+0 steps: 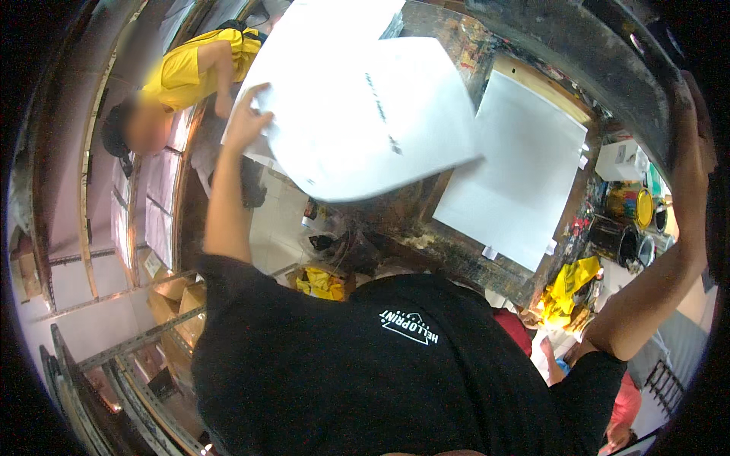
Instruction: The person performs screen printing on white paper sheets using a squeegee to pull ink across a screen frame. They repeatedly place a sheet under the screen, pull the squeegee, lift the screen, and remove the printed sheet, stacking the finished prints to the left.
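Note:
My left hand (249,120) is at the left edge of a large white sheet (411,99), its fingers closed on that edge. The sheet curls in the air above the paint-stained table (449,38) and carries a short line of dark print. Up at the right, my right hand (690,125) is wrapped on the edge of a big dark frame (585,38), which is raised over the table; shadow hides part of its fingers. Between my hands a second, blank white sheet (521,159) lies flat on a board, with small pale tabs at its edges.
Paint cans (614,239), a white box (620,161) and a yellow cloth (570,289) crowd the right side. A person in a yellow shirt (179,76) is at the far left. Cardboard boxes (171,300) and metal racks (141,334) stand at the lower left. Another person's red sleeve (625,399) shows at the lower right.

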Motion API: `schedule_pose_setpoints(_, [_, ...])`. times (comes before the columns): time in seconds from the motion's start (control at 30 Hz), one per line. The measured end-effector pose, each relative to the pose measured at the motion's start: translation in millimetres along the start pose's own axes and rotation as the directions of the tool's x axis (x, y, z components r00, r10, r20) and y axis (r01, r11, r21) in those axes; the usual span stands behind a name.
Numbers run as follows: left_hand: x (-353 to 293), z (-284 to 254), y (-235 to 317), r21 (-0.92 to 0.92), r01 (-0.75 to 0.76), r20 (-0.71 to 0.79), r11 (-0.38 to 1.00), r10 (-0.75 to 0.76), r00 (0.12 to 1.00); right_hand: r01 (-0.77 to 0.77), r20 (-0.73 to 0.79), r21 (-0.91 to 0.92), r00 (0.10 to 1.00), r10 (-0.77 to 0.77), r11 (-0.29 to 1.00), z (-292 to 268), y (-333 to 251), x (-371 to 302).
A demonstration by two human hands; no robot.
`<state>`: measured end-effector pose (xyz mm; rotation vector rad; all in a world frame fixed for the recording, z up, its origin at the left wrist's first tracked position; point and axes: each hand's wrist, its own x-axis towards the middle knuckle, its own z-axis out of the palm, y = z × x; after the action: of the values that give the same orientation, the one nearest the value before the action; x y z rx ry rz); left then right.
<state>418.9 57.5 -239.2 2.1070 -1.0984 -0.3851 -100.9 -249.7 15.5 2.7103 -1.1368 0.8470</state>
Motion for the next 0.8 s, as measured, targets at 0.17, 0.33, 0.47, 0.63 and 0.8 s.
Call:
schedule_pose_setpoints(0.17, [73.9,-77.3,-97.0,0.461,-0.043,-0.157,0.887,0.130,0.979,0.221,0.028,-0.438,0.972,-0.232,0.871,13.5,36.1,-26.0])
schedule_pose_setpoints(0.33, [81.8,60.1,73.2,0.073,-0.117,0.053,0.990,0.113,0.992,-0.071,-0.028,-0.309,0.997,0.065,0.948,7.6,-2.8,-49.2])
schedule_pose_setpoints(0.47, [-165.2,168.1,260.0,-0.982,0.165,0.179,0.090,0.702,0.689,0.012,0.050,-0.144,0.999,-0.005,0.990,33.8,-45.9,-115.7])
schedule_pose_setpoints(0.63, [-251.5,227.7,198.0,-0.705,0.706,0.703,-0.074,0.057,0.709,0.029,0.536,0.012,0.844,-0.030,1.000,101.8,-36.3,-263.1])
schedule_pose_setpoints(0.8, [-246.7,320.9,107.1,-0.482,0.870,0.871,-0.108,-0.170,0.461,-0.124,0.517,0.122,0.855,0.044,0.985,206.7,-31.6,-374.9])
